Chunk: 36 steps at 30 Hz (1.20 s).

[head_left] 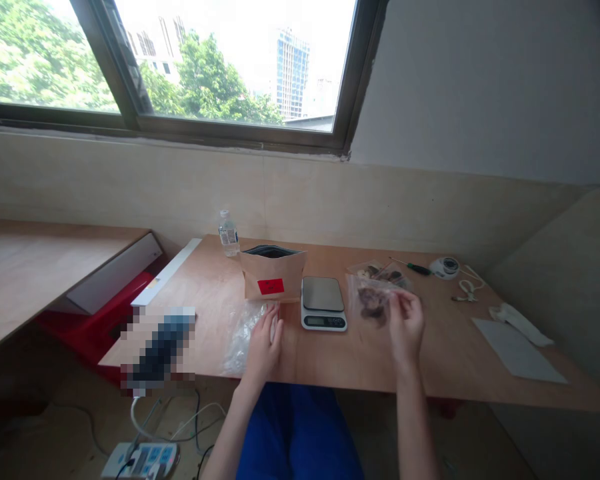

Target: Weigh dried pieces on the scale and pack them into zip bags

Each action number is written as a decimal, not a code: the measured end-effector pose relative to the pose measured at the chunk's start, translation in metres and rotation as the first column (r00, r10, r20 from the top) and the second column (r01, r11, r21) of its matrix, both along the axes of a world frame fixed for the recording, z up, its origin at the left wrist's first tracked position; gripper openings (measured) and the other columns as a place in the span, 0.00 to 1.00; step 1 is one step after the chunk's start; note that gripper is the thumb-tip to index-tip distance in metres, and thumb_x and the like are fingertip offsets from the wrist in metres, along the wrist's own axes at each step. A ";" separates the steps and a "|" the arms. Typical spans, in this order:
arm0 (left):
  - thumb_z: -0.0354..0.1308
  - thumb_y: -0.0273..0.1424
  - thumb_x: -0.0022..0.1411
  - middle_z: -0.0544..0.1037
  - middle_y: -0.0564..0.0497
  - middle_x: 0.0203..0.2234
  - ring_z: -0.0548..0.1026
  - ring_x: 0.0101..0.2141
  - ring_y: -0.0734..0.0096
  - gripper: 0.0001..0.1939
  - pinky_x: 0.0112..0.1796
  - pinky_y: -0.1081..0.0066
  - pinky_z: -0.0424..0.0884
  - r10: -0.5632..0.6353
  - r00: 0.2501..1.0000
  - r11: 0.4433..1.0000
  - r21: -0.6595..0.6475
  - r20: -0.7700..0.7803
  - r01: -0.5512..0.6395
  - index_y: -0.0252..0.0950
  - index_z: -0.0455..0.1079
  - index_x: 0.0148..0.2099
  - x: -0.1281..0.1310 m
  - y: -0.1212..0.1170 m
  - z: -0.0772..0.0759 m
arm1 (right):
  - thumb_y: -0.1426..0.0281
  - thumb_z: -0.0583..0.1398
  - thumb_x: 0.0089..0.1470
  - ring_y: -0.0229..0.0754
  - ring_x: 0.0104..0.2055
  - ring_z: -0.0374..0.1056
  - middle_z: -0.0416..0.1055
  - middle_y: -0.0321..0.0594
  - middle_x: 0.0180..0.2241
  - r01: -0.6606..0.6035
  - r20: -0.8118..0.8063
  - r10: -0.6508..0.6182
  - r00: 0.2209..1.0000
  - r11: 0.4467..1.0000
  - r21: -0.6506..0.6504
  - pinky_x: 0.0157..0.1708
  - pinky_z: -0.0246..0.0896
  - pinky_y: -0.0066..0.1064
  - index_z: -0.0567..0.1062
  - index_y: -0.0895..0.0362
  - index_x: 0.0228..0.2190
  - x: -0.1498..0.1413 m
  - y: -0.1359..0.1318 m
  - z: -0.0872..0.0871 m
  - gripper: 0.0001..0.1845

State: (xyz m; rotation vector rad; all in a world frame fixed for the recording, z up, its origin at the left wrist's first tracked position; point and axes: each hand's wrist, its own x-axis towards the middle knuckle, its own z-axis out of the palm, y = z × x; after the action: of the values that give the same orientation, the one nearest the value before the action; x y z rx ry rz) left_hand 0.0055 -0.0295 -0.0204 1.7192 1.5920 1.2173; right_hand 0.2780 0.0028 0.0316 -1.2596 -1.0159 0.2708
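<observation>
the right hand (408, 323) pinches the edge of a clear bag (370, 308) of dark pieces (372, 311), just right of the scale (323, 295). the left hand (266, 339) lies, fingers close together, at crumpled plastic (240, 339) before the open pouch (273, 272); i cannot tell whether it grips anything.

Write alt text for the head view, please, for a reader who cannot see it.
A person's right hand pinches a clear bag of dark pieces at a wooden table, right of a scale. The left hand is at some crinkled plastic in front of an open pouch with a red label; a bottle stands near the pouch's left side.
</observation>
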 end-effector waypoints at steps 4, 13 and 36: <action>0.52 0.39 0.61 0.74 0.46 0.43 0.73 0.42 0.65 0.16 0.41 0.69 0.67 -0.219 0.909 0.971 -0.014 0.356 0.240 0.39 0.67 0.49 0.028 -0.021 0.045 | 0.58 0.58 0.52 0.41 0.34 0.69 0.71 0.42 0.33 -0.186 -0.159 0.171 0.972 0.979 -0.086 0.34 0.64 0.31 0.68 0.57 0.35 -0.064 -0.035 0.020 0.15; 0.51 0.46 0.59 0.61 0.60 0.16 0.60 0.15 0.80 0.17 0.18 0.78 0.57 -0.223 0.695 0.896 -0.138 0.683 0.423 0.38 0.56 0.30 0.020 -0.039 0.039 | 0.62 0.57 0.52 0.44 0.42 0.65 0.67 0.46 0.42 -0.115 0.073 0.132 0.989 0.972 -0.205 0.40 0.62 0.36 0.65 0.56 0.42 -0.126 -0.056 0.000 0.16; 0.53 0.39 0.61 0.63 0.58 0.20 0.64 0.22 0.78 0.14 0.25 0.77 0.62 -0.243 0.609 0.934 0.012 0.755 0.358 0.36 0.58 0.28 0.028 -0.062 0.043 | 0.62 0.58 0.53 0.39 0.27 0.71 0.73 0.37 0.24 -0.649 -0.075 0.678 0.732 0.659 -0.380 0.29 0.65 0.26 0.74 0.59 0.28 -0.127 -0.108 0.032 0.12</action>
State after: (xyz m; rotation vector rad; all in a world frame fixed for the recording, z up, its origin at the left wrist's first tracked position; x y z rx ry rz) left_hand 0.0339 -0.0920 0.0227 1.0800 0.8088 1.3431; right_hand 0.1505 -0.1047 0.0637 -1.1933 -1.5280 1.0526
